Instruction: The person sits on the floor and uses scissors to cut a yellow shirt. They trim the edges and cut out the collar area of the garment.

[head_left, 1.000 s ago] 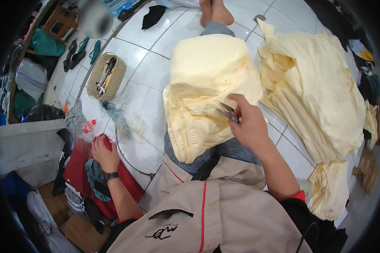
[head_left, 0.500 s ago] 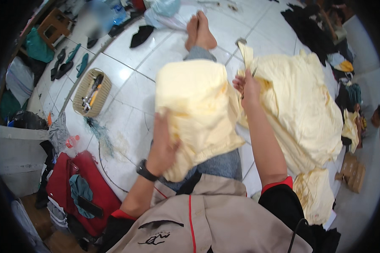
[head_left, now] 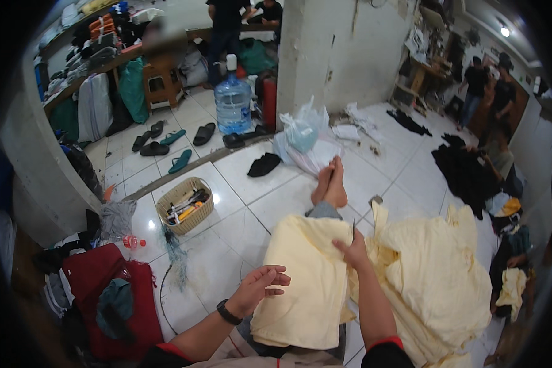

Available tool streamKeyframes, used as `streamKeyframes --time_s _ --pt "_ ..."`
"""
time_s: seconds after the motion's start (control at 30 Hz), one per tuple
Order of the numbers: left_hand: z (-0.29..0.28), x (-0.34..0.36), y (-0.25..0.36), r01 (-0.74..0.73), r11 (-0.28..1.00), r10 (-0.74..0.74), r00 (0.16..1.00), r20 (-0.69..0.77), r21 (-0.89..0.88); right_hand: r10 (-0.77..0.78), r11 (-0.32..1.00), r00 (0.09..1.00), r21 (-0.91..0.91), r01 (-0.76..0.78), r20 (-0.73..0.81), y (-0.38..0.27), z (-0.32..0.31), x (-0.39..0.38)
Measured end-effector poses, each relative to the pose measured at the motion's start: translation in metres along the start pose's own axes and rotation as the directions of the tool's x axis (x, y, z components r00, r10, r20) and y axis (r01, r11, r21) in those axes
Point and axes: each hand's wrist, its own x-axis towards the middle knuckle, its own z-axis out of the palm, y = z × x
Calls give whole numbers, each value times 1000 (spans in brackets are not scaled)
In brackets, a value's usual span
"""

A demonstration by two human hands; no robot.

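Head view; I see right hand point(head_left: 353, 250), clamped on snips point(head_left: 354, 226), back at the lower-centre yellow cloth point(head_left: 303, 264); left hand point(head_left: 259, 291) has fingers apart; both flank it

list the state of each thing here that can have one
left hand: open
right hand: closed around scissors
scissors: open or shut unclear
cream cloth on lap: draped
cream pile: crumpled
basket: upright, holding tools
red-capped bottle: lying down
water jug: upright
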Motion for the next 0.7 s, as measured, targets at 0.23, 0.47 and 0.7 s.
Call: streamKeyframes --time_s 0.23,0.47,0.7 --pt "-1 61 35 187 841 -129 981 147 -507 -651 206 440 -414 886 618 -147 78 -131" --pt "27 32 51 -199 943 207 978 -4 266 -304 635 553 -268 724 776 -189 81 -186" --pt "87 16 177 -584 720 428 799 422 375 -797 517 599 -421 745 81 -263 -26 -100"
